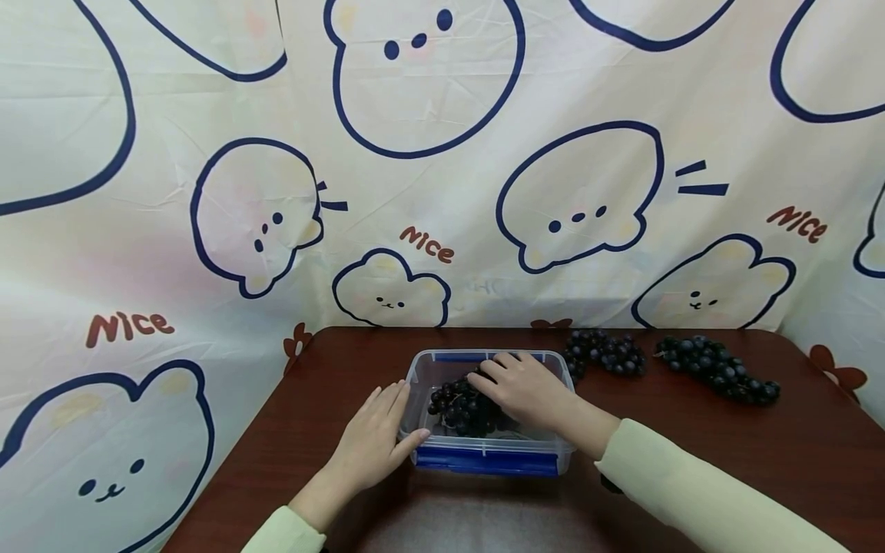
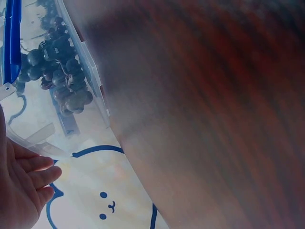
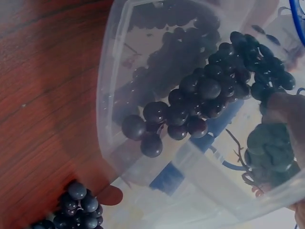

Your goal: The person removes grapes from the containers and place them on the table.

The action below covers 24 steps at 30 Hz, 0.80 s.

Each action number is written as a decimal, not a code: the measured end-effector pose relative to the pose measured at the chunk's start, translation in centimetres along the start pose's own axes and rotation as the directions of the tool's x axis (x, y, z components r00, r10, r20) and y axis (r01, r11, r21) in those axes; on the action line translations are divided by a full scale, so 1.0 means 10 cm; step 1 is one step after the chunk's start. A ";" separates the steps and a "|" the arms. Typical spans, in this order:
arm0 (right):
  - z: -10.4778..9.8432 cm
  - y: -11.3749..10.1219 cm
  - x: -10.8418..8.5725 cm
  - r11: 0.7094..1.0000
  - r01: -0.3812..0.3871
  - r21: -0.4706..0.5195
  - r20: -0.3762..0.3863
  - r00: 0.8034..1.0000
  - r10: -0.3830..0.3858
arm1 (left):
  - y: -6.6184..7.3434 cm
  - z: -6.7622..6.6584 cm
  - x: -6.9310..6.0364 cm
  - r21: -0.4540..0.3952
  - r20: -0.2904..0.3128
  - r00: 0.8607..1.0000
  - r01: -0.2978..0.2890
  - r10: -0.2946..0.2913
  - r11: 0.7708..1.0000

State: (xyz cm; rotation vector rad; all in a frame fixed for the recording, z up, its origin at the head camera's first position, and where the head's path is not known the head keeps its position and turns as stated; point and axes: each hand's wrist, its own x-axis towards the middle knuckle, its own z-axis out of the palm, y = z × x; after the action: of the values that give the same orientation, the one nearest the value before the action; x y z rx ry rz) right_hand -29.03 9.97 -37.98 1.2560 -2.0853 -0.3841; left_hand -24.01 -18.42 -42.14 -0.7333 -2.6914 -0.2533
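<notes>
A clear plastic container (image 1: 484, 443) with blue clips stands on the table, and a bunch of dark grapes (image 1: 458, 408) lies inside it. My right hand (image 1: 528, 390) reaches over the rim, its fingers curled on the grapes. In the right wrist view the thumb (image 3: 283, 109) lies against the grapes (image 3: 207, 90), partly behind the cloudy wall. My left hand (image 1: 369, 438) rests against the container's left side, fingers extended and thumb near the front corner. The left wrist view shows its fingers (image 2: 40, 174) beside the container wall.
Two more bunches of dark grapes lie at the back right of the brown table (image 1: 691, 453): one bunch (image 1: 608, 353) just beside the container, another bunch (image 1: 719, 369) farther right. A patterned cloth (image 1: 484, 292) hangs behind the table.
</notes>
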 end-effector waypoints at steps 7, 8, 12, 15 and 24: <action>-0.01 0.02 -0.03 0.999 -0.005 -0.036 -0.064 0.998 0.003 | 0.00 0.01 0.00 -0.011 -0.009 1.000 0.000 0.000 1.000; -0.01 0.03 -0.04 0.999 -0.010 -0.041 -0.073 0.997 0.007 | 0.00 0.01 0.00 -0.010 -0.010 1.000 -0.001 0.001 1.000; -0.02 0.04 -0.06 0.998 -0.029 -0.050 -0.105 0.994 0.024 | 0.00 0.01 0.00 -0.002 -0.012 1.000 -0.004 0.004 1.000; -0.04 0.06 -0.07 0.998 -0.039 -0.052 -0.120 0.992 0.032 | 0.00 0.01 0.00 0.003 -0.015 1.000 -0.007 0.007 1.000; -0.10 0.13 -0.13 0.995 -0.080 -0.057 -0.163 0.984 0.070 | 0.00 0.01 0.01 0.000 -0.017 1.000 -0.004 0.004 1.000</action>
State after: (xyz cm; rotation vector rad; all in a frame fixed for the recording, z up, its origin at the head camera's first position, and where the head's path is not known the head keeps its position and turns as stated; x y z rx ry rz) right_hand -28.83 11.78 -37.04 1.1299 -1.9619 -0.3017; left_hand -24.05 -18.33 -42.20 -0.7327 -2.6737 -0.2576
